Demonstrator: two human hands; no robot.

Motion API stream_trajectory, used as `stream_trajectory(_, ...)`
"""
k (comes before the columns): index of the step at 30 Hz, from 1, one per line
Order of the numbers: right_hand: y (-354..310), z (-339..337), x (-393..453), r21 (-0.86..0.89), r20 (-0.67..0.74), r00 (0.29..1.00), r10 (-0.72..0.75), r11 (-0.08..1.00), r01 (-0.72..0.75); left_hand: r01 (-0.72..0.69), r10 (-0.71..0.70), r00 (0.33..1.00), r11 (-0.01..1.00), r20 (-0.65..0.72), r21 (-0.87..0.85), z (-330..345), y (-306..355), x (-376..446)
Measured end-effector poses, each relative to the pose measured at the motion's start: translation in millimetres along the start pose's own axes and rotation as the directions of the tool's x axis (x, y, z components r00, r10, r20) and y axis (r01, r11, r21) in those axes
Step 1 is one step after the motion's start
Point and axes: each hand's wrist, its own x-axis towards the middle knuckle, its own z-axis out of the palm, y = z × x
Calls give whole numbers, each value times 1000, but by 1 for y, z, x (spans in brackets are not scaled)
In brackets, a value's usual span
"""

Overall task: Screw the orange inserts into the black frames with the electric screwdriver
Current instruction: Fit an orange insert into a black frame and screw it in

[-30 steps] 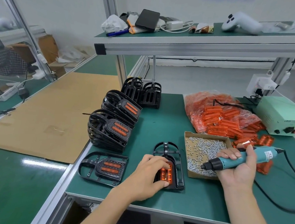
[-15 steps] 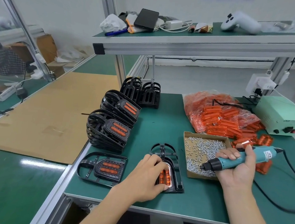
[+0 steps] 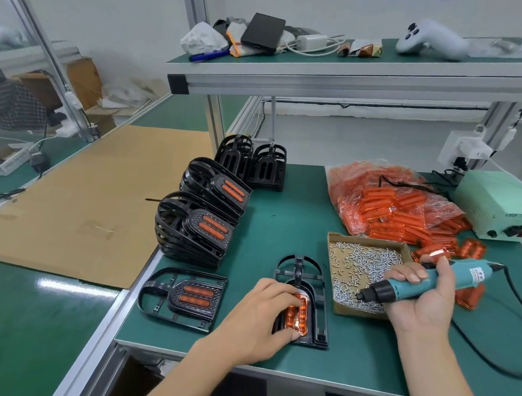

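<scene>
A black frame (image 3: 320,308) lies flat near the bench's front edge with an orange insert (image 3: 299,316) seated in it. My left hand (image 3: 259,319) rests on the frame and pinches the insert between fingertips and thumb. My right hand (image 3: 422,299) grips the teal electric screwdriver (image 3: 409,283), held level, its bit over the cardboard box of screws (image 3: 360,268). A finished frame with orange insert (image 3: 183,296) lies to the left.
Two stacks of assembled frames (image 3: 198,224) and bare black frames (image 3: 253,163) stand at the back left. A bag of orange inserts (image 3: 387,204) and loose inserts (image 3: 468,248) lie at right, beside a green power supply (image 3: 502,210). The screwdriver's cable (image 3: 519,312) trails right.
My left fingers have shifted on the insert, now pinching it at its upper and lower ends. The screwdriver bit has dipped slightly toward the screws.
</scene>
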Motion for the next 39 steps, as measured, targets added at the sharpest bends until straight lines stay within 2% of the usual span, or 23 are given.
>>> stream_trajectory(3,3,9,-7,-17,24,1000,14,1000,-14,3,-5,999,1000,-52,-27,8,0,-7)
stream_trajectory(7,20,29,-20,-85,122,992,40,996,-30,-3,-14,986,995,-167,-100,23,0,-15)
stream_trajectory(11,44,51,-30,-189,209,977,50,982,-10,-17,7,972,999,-236,-40,29,-3,-14)
stream_trajectory(15,64,68,-33,-292,232,972,42,956,29,-14,5,957,999,-289,-31,34,0,-15)
stream_trajectory(19,71,77,-32,-392,229,973,-7,915,98,-18,-9,913,998,-407,-61,33,3,-15)
stream_trajectory(23,73,80,-29,-479,227,973,-43,865,150,-24,4,914,999,-406,-44,35,7,-13)
stream_trajectory(27,75,78,-28,-567,298,953,-56,793,224,-15,-2,911,999,-412,-38,37,9,-13)
stream_trajectory(29,77,76,-28,-584,331,942,-57,772,252,31,-54,895,998,-442,-59,34,10,-11)
stream_trajectory(33,81,75,-26,-601,367,929,-52,749,279,197,-198,821,979,-535,-60,25,15,0)
stream_trajectory(39,86,75,-28,-615,397,917,-52,727,307,349,-322,831,937,-453,-26,24,27,22)
